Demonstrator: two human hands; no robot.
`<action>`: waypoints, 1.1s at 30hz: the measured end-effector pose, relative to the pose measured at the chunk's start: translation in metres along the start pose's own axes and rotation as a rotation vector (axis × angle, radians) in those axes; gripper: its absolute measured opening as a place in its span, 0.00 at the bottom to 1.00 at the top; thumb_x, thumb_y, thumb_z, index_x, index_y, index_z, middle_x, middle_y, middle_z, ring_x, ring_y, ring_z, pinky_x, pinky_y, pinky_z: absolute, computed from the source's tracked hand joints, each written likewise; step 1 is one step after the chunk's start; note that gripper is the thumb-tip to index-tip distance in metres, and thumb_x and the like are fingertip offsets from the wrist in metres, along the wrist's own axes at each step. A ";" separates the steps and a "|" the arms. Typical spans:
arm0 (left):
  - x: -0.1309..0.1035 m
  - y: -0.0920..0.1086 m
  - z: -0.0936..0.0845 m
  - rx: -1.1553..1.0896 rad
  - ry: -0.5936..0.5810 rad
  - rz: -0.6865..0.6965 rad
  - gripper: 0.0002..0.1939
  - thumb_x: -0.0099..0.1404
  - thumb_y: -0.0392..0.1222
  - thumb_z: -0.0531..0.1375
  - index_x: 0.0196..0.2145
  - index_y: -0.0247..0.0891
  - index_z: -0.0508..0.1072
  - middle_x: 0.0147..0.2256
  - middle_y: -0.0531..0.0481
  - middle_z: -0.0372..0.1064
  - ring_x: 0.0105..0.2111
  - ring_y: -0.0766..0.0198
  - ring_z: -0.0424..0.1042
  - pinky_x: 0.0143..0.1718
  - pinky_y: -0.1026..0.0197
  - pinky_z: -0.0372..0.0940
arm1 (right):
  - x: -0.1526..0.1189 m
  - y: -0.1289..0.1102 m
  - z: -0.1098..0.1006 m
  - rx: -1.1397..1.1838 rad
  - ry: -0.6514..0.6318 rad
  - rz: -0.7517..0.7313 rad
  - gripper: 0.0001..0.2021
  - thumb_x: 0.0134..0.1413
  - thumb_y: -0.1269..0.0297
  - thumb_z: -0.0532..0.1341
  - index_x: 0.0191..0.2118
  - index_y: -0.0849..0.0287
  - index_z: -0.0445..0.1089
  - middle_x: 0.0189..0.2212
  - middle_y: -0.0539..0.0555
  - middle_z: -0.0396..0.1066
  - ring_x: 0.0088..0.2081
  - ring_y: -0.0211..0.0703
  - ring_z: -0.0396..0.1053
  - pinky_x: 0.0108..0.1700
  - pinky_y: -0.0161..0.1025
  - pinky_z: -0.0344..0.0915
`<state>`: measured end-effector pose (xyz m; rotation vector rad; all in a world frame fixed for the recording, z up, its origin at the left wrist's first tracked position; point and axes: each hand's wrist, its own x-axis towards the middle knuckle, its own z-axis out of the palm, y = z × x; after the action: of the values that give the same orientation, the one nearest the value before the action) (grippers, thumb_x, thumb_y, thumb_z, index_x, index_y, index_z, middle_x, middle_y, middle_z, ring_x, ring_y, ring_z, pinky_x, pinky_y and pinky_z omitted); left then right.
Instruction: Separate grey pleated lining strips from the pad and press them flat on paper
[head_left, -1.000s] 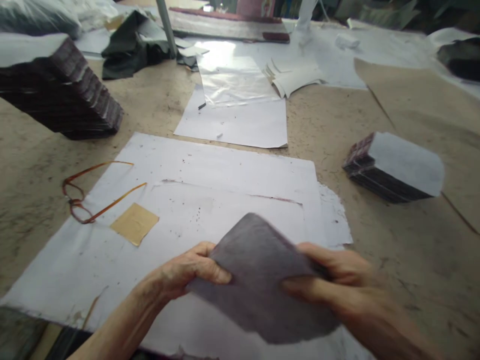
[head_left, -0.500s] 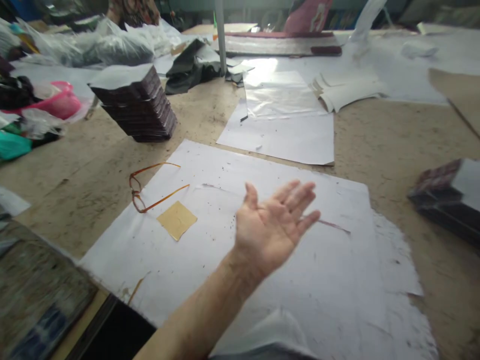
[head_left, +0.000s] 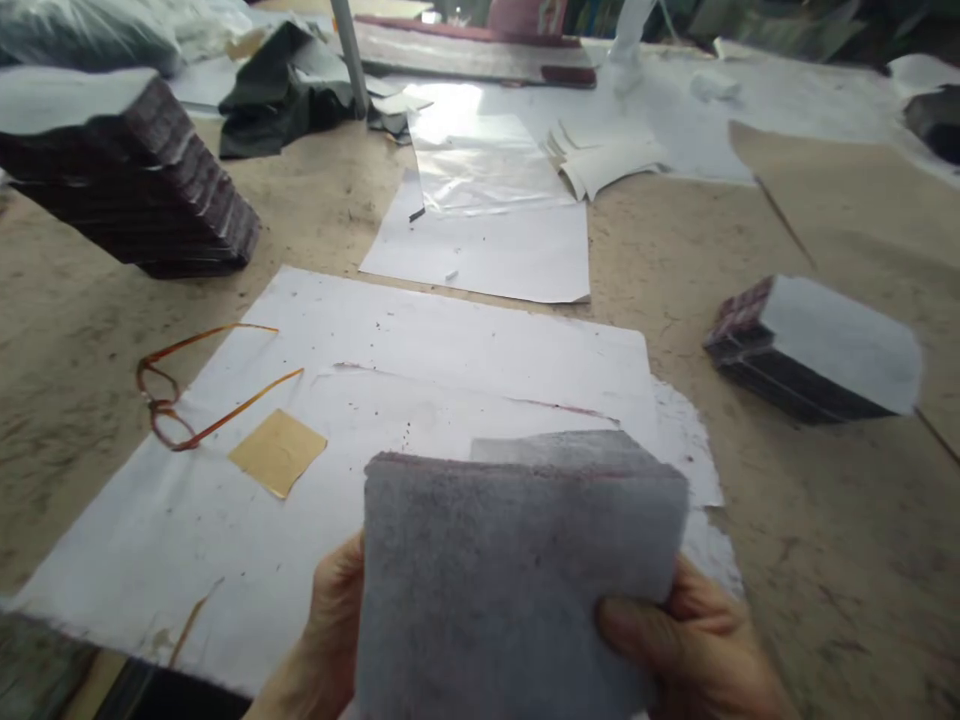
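Note:
A grey, flat, roughly rectangular piece [head_left: 517,580] is held up at the bottom centre, over the white paper sheet [head_left: 465,350]. My left hand [head_left: 334,620] grips its left edge, most of the fingers hidden behind it. At its right edge my right hand [head_left: 690,630] holds on, thumb pressed on the front face. Behind its top edge another grey layer [head_left: 559,448] shows; whether the two are joined I cannot tell. Left of the hands lie a yellow square [head_left: 279,453] and orange-framed glasses [head_left: 174,415].
A tall stack of dark pieces [head_left: 172,180] stands at the left, a lower stack [head_left: 832,350] at the right. Farther back are a sheet with clear plastic [head_left: 487,170], curled white pieces [head_left: 607,160], dark crumpled material [head_left: 277,95] and a metal post [head_left: 349,60].
Both hands now hold the grey piece; before, one open, empty hand reached over the paper and no held piece showed. The view has shifted, with the stacks and glasses now farther left.

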<state>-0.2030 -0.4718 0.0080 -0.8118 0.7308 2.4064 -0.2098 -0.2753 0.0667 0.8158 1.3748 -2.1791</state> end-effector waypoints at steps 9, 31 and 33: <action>0.021 -0.001 0.006 -0.165 -0.302 -0.184 0.29 0.57 0.55 0.57 0.47 0.27 0.69 0.39 0.36 0.72 0.44 0.47 0.69 0.48 0.50 0.59 | 0.013 0.010 -0.017 -0.003 -0.070 0.006 0.22 0.35 0.62 0.66 0.43 0.52 0.71 0.36 0.56 0.75 0.34 0.55 0.73 0.35 0.48 0.70; 0.019 -0.015 0.010 0.474 0.277 0.257 0.14 0.43 0.39 0.70 0.30 0.37 0.75 0.27 0.50 0.75 0.26 0.60 0.71 0.27 0.63 0.66 | 0.033 0.021 -0.025 -0.377 0.124 -0.186 0.21 0.42 0.55 0.63 0.43 0.61 0.69 0.36 0.55 0.74 0.38 0.48 0.71 0.38 0.38 0.69; 0.020 -0.013 0.012 0.491 0.269 0.289 0.13 0.42 0.38 0.70 0.29 0.36 0.76 0.27 0.50 0.75 0.26 0.60 0.71 0.28 0.64 0.66 | 0.038 0.020 -0.026 -0.357 0.082 -0.156 0.23 0.42 0.54 0.63 0.44 0.62 0.67 0.36 0.56 0.74 0.37 0.49 0.71 0.37 0.40 0.68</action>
<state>-0.2135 -0.4493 -0.0016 -0.8697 1.5624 2.2176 -0.2190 -0.2618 0.0193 0.6874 1.8553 -1.9400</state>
